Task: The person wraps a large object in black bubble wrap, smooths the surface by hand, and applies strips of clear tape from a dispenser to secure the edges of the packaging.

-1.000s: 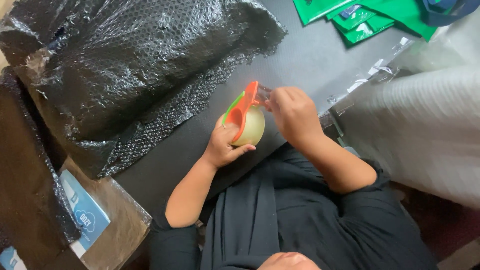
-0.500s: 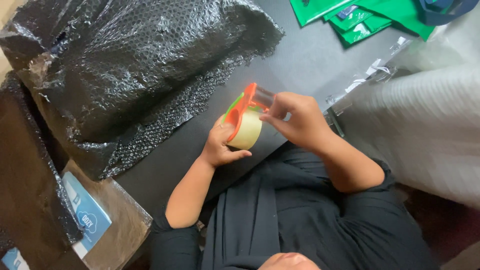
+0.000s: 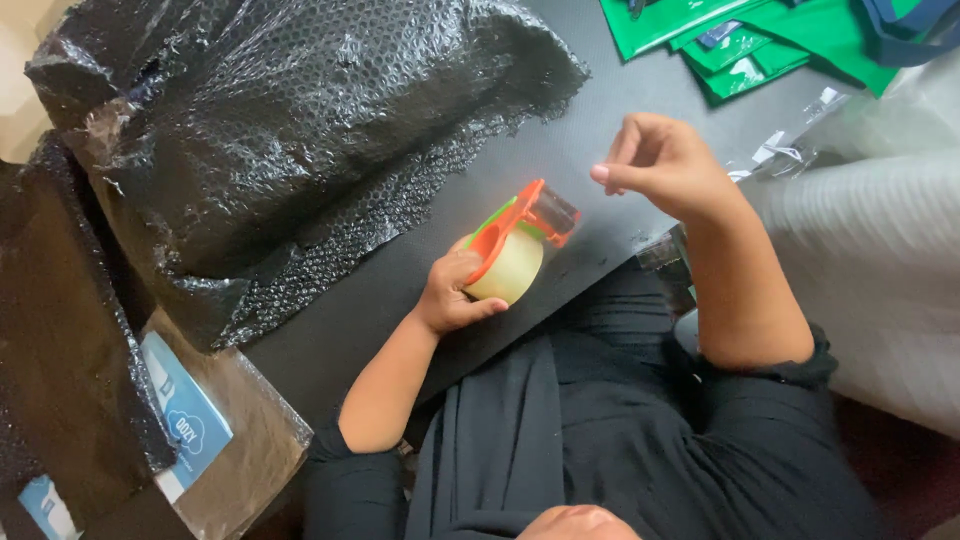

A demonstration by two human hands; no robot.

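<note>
table: dark, matte, taking up mid-frame | bubble wrap: black, lying heaped on table's left | bags: green, sitting at far edge | left hand: fingers gripping tape dispenser just above table's near edge | right hand: hovering apart from dispenser, fingertips pinching together, anything pinched too small to tell

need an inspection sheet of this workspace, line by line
surface: dark table, partly covered
job's things: orange tape dispenser with a pale roll
clutter: black bubble wrap, green bags, clear plastic scraps, wrapped box with blue label
grippers: left hand grips the dispenser; right hand raised clear of it, fingertips pinched, tape between them cannot be told
cables: nothing seen
surroundings: white ribbed fabric at right
</note>
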